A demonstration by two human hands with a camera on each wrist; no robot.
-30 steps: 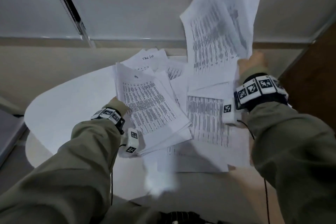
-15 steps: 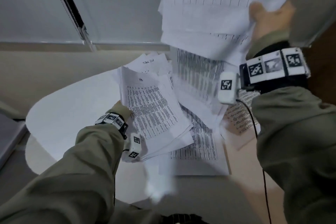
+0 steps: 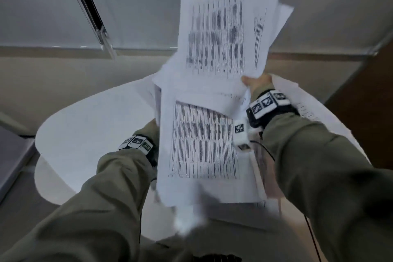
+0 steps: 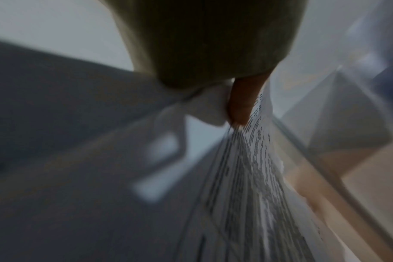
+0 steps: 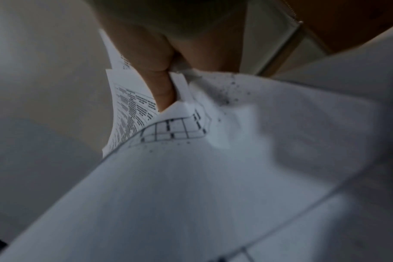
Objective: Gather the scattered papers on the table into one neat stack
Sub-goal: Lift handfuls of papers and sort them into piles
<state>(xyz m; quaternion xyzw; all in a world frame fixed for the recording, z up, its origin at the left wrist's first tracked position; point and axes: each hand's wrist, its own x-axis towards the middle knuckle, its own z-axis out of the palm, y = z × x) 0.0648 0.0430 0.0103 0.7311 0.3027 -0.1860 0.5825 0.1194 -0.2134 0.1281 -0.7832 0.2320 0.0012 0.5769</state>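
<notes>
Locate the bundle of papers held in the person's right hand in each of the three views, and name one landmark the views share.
Head: right-hand bundle fans up at top centre, above the right hand.
Left wrist: cannot tell; only the left-hand bundle shows clearly.
Right wrist: the bundle fills the centre and lower frame, pinched at the top.
Shared landmark: the white table.

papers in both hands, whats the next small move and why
Probably lower the right hand with its fanned sheets onto the left hand's bundle: both hands grip separate batches, and more papers lie on the table.
</notes>
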